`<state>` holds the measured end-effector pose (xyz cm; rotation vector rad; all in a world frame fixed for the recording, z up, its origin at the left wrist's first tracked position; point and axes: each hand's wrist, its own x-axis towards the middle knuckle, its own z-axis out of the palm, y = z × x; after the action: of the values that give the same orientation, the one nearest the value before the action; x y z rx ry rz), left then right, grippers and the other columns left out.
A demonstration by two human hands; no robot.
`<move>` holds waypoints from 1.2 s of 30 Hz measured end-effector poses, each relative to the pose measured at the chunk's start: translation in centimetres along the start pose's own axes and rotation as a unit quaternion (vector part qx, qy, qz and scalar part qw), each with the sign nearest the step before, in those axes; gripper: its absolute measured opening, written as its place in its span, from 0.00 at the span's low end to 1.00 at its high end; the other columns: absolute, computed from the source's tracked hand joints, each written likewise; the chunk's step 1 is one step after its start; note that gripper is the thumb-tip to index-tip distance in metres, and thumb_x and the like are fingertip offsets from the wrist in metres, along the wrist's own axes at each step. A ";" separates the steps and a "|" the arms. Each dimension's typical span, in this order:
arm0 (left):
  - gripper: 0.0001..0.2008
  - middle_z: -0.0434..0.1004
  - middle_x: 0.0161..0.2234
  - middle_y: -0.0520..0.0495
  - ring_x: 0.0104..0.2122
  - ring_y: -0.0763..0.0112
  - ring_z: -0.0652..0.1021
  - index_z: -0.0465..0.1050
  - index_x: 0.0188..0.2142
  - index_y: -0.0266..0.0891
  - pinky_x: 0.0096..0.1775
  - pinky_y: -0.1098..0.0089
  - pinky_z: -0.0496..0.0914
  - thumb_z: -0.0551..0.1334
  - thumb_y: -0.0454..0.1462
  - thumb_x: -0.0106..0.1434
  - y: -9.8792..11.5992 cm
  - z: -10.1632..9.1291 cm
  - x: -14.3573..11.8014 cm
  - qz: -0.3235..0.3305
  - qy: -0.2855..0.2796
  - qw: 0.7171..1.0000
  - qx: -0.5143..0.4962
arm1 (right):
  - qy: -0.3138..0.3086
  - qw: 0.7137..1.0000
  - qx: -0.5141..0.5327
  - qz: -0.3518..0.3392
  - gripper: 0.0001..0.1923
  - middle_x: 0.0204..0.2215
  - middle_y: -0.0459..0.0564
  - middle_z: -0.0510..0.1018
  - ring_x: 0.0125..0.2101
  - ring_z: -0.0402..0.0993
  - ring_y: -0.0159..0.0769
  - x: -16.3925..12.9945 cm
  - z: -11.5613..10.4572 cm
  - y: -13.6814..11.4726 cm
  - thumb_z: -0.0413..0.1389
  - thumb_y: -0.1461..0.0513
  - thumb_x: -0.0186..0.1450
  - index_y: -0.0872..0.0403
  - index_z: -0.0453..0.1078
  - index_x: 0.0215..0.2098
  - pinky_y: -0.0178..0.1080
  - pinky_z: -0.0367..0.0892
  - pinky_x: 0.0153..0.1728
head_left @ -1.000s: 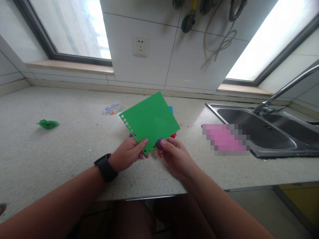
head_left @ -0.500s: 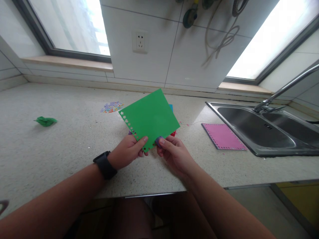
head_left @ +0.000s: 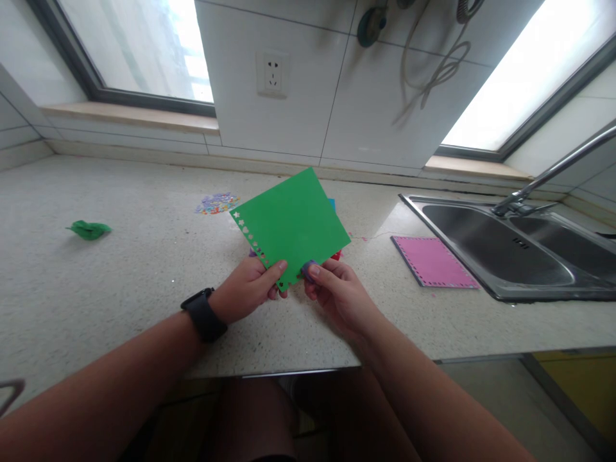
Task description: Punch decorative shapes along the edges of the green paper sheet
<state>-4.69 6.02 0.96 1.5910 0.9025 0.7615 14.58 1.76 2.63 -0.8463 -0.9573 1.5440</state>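
Observation:
A green sheet of paper [head_left: 296, 224] is held up over the counter, tilted, with a row of small punched shapes along its left edge and a few more at its lower corner. My left hand [head_left: 248, 285] pinches that corner between thumb and fingers. In my right hand [head_left: 337, 289] is a small purple craft punch [head_left: 309, 269], gripped at the sheet's lower right edge. Behind the sheet, parts of a blue thing [head_left: 332, 203] and a red thing [head_left: 336, 255] peek out; the paper hides the rest.
Punched paper bits [head_left: 217, 203] lie in a pile at the back. A crumpled green thing [head_left: 89, 230] sits on the left of the counter [head_left: 120, 289]. To the right, a stack of pink paper [head_left: 433, 262] with punched edges lies beside the steel sink [head_left: 491, 247].
The view has shifted slightly. Both hands keep their holds on the sheet and the punch, with little other visible movement.

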 end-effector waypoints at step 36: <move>0.28 0.75 0.21 0.45 0.19 0.75 0.69 0.74 0.27 0.35 0.21 0.75 0.62 0.55 0.55 0.70 -0.3 -0.1 0.1 -0.001 0.000 1.000 -0.003 | 0.006 1.000 -0.005 0.001 0.17 0.23 0.45 0.71 0.25 0.65 0.29 0.1 -0.1 -0.1 0.71 0.53 0.57 0.55 0.73 0.27 0.34 0.58 0.24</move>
<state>-4.77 6.14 0.64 1.5843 0.9008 0.7636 14.70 1.86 2.66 -0.8627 -0.9577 1.5351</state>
